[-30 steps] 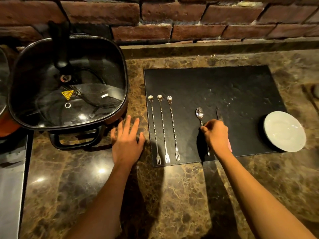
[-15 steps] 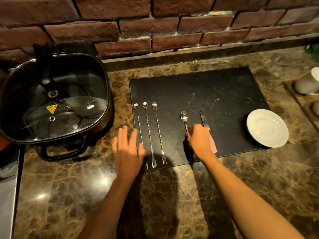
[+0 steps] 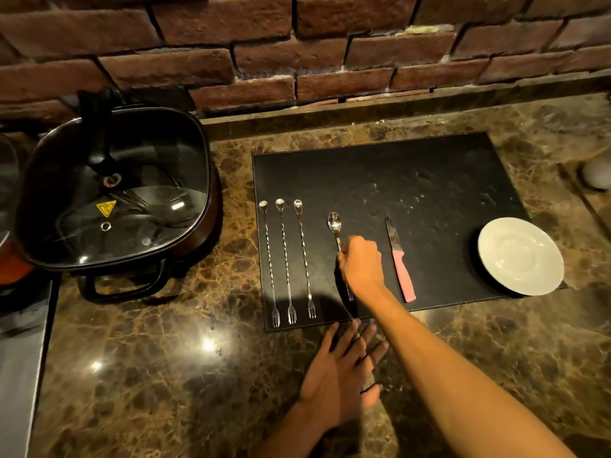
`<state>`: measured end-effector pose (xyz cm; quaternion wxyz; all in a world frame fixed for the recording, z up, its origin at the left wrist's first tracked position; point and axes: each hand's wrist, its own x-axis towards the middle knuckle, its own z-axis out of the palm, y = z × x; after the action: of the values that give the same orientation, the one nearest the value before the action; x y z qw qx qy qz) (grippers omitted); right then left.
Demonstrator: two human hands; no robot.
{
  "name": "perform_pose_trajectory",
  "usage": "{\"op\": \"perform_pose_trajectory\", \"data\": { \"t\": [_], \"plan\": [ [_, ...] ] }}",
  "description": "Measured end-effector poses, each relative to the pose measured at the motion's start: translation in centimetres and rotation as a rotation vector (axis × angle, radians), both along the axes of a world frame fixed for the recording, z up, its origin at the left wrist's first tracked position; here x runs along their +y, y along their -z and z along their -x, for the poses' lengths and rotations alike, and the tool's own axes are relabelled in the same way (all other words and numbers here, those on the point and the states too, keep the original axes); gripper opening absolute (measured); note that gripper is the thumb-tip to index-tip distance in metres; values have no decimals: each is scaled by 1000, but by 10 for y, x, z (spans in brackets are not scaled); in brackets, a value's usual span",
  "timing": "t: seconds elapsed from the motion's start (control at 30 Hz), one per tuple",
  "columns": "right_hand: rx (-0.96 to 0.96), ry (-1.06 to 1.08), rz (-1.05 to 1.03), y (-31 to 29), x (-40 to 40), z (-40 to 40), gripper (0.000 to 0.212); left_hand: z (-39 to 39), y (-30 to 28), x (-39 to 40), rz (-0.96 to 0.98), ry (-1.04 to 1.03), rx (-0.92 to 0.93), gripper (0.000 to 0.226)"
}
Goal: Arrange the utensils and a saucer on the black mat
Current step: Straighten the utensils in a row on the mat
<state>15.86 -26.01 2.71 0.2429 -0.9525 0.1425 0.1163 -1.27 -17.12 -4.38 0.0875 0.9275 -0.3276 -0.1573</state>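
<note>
A black mat (image 3: 413, 180) lies on the marble counter. Three long twisted fork-spoons (image 3: 287, 259) lie side by side along its left edge. To their right lies a small silver spoon (image 3: 334, 223), bowl pointing away; my right hand (image 3: 362, 266) rests over its handle, fingers curled on it. A pink-handled knife (image 3: 401, 269) lies just right of that hand, untouched. The white saucer (image 3: 520, 256) sits over the mat's right front corner. My left hand (image 3: 340, 375) lies flat and empty on the counter below the mat's front edge.
A square black pot with a glass lid (image 3: 115, 193) stands on the counter to the left of the mat. A brick wall (image 3: 297, 44) runs along the back. A white cup (image 3: 598, 175) sits at the far right edge.
My right hand has come off the knife, which now lies uncovered, and closed on the spoon's handle. My left hand slid from beside the fork-spoons to the counter below the mat.
</note>
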Motion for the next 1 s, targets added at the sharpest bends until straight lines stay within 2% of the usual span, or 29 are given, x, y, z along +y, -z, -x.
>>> {"op": "perform_pose_trajectory", "data": {
  "t": [0.3, 0.67, 0.8, 0.9, 1.0],
  "plan": [
    [-17, 0, -5, 1, 0, -1, 18, 0, -2, -1, 26, -11, 67, 75],
    [-18, 21, -69, -1, -3, 0, 18, -1, -10, 0, 47, -21, 65, 71],
    [-138, 83, -110, -8, -30, 5, 16, 0, -13, 0, 6, -4, 56, 71],
    [-196, 182, -20, -8, -64, 17, 15, 0, -16, -10, -28, 52, 68, 73],
    [-123, 128, 99, -5, -84, 28, 24, -1, -18, -29, -29, 140, 38, 70]
  ]
}}
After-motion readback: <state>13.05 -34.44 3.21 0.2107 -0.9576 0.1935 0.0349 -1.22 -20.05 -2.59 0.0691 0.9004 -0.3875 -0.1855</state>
